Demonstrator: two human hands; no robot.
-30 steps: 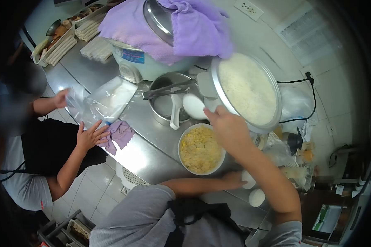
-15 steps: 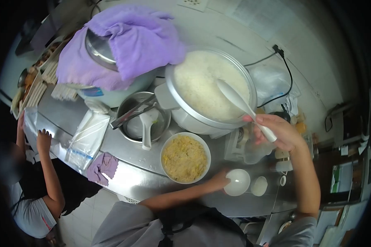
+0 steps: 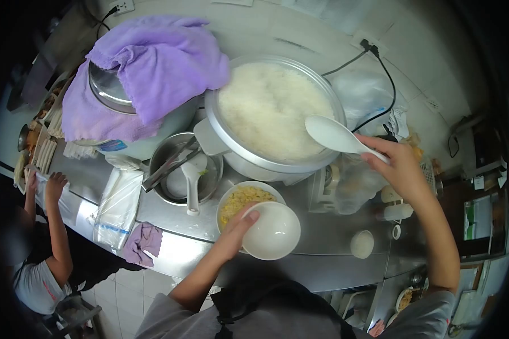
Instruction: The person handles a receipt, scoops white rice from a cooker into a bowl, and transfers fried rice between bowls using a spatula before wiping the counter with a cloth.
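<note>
Right hand: the right hand [image 3: 398, 164] has its fingers closed round the handle of a white rice paddle [image 3: 332, 135].
Paddle: its blade is over the near right part of the white rice [image 3: 274, 104], by the rim; contact with the rice cannot be told.
Left hand: the left hand [image 3: 236, 230] is partly closed, gripping a white bowl [image 3: 272, 233] by its left rim, thumb over the edge.
Bowl: opening upward, over the near right part of the food bowl [image 3: 220, 208] with yellow food; whether they touch cannot be told.
Rice cooker: the open cooker [image 3: 251, 170] stands behind both bowls, towards the wall.
Left of the cooker: a metal pot [image 3: 158, 152] with tongs [image 3: 169, 169] and a white ladle [image 3: 192, 189]; beyond it, a purple towel [image 3: 169, 62] drapes a second cooker [image 3: 178, 125].
Counter: a shiny steel counter [image 3: 322, 234], its near edge curving past the person's front; a mauve cloth [image 3: 143, 243] lies at that edge, beside plastic bags [image 3: 117, 206].
Room for moving: bare steel runs rightward from the held bowl to a small white cup [image 3: 362, 244]; leftward, the pot and bags sit closer together.
Room: pale wall [image 3: 254, 31] with a plugged black cord [image 3: 391, 85]; light floor tiles [image 3: 130, 294]; a co-worker's hands [image 3: 55, 186] at the far left.
</note>
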